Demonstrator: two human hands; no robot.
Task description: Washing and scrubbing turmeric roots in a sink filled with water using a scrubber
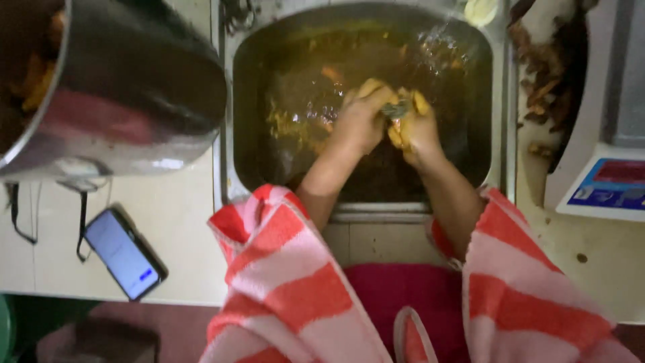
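Both my hands are down in a steel sink (pixel 500 101) holding murky, yellowish water with bits floating in it. My left hand (pixel 359 117) and my right hand (pixel 416 128) are pressed together around a small greyish object (pixel 398 109), which is blurred and mostly hidden by my fingers. My fingers look stained yellow. A thin stream of water splashes into the sink just beyond my right hand. Red-and-white striped sleeves cover my upper arms.
A large steel pot (pixel 134 87) with orange pieces inside stands on the counter at the left. A smartphone (pixel 124 254) with its screen lit lies near the counter's front edge. Brown scraps (pixel 544 81) lie right of the sink, beside a white scale (pixel 608 181).
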